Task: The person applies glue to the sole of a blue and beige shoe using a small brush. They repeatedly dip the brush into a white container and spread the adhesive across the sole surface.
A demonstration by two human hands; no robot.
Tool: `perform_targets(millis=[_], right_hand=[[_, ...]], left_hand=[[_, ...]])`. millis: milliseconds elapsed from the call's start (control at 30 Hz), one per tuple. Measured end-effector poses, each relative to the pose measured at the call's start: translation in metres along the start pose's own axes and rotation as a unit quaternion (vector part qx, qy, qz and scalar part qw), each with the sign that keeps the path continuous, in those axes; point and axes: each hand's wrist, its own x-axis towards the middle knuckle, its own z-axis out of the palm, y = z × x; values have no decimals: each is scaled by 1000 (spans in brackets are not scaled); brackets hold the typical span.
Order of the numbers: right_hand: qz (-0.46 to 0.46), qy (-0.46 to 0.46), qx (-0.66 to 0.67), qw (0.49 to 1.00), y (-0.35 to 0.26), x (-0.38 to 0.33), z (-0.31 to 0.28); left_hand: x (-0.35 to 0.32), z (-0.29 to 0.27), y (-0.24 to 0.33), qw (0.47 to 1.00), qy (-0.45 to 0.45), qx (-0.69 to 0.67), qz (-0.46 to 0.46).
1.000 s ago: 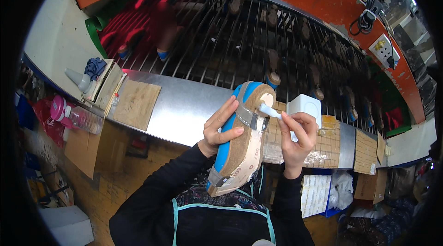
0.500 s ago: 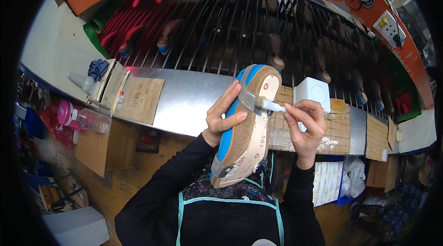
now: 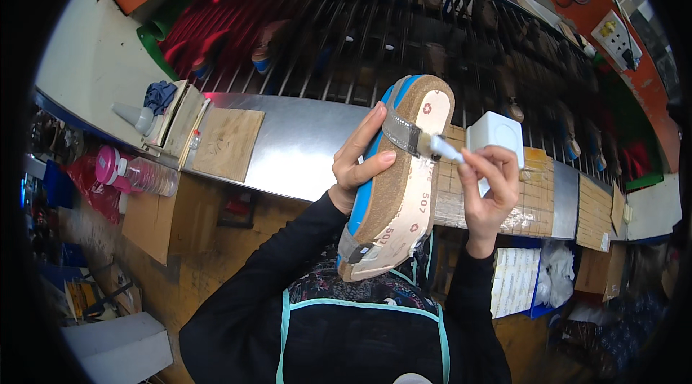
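Gripping the blue-edged side of a cork-soled sandal (image 3: 404, 182), the left hand (image 3: 357, 164) holds it tilted, sole up, above the near edge of the steel bench (image 3: 288, 142) — fingers curled closed on its rim. The right hand (image 3: 490, 189) pinches a small white-handled brush (image 3: 443, 147), bristles touching the grey strap near the rounded toe. A white box (image 3: 496, 133) sits just behind that hand on a grid-lined board (image 3: 537, 200); a plywood square (image 3: 227, 142) lies well apart to the left.
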Motion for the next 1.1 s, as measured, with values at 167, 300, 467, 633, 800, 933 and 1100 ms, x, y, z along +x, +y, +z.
perform_targets(millis=[167,300,467,633,800,933,1100], right_hand=[[61,-78,80,992,-12,-21,0],[71,-69,107,989,-16,-26,5],[57,-22,31,998,-19,-22,15],[-37,34,-131,990,-21,-15,22],[-42,3,-89,995,-17,-11,19],[51,-43,7,998,-14,-21,14],[46,-46,20,998,-12,-35,12]], left_hand=[[-3,-14,-6,1000,-1,28,-6],[-5,-19,-9,999,-16,41,0],[-6,-20,-8,998,-19,53,6],[-6,-20,-9,998,-12,65,13],[-4,-21,-11,998,-14,63,15],[-1,-21,-11,998,-10,59,10],[2,-20,-13,998,-10,66,14]])
